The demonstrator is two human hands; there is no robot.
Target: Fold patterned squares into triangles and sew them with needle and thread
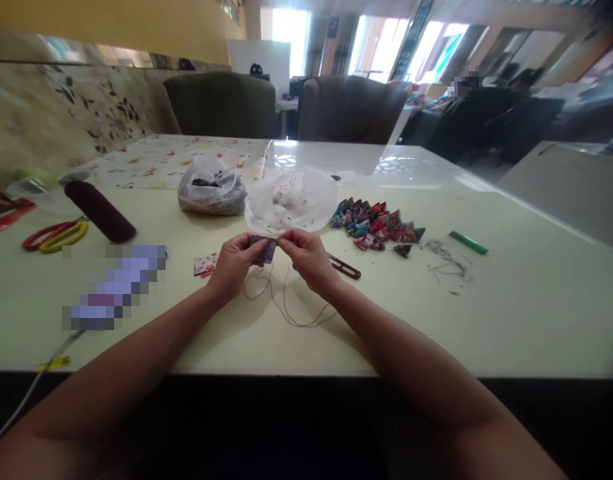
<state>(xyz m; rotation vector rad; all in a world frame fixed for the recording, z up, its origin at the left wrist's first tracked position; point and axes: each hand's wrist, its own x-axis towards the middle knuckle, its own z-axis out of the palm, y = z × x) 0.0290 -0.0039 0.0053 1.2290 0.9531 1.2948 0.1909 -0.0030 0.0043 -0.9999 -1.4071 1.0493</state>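
My left hand (232,263) and my right hand (307,257) meet above the cream table (511,313), both pinched on a small purple patterned fabric piece (264,249). A thin thread (286,303) hangs from it and loops on the table between my wrists. A pile of several small colourful fabric triangles (376,223) lies just right of my hands. Behind my hands sits a crumpled white plastic bag (291,199). Small thread snips (345,267) lie beside my right wrist.
A second plastic bag with contents (211,190) stands at centre-left. A dark maroon cylinder (100,211) and red-and-yellow scissors (56,235) lie at left. A green pen (468,243) and thread scraps (444,260) are at right. Two armchairs (351,108) stand behind the table.
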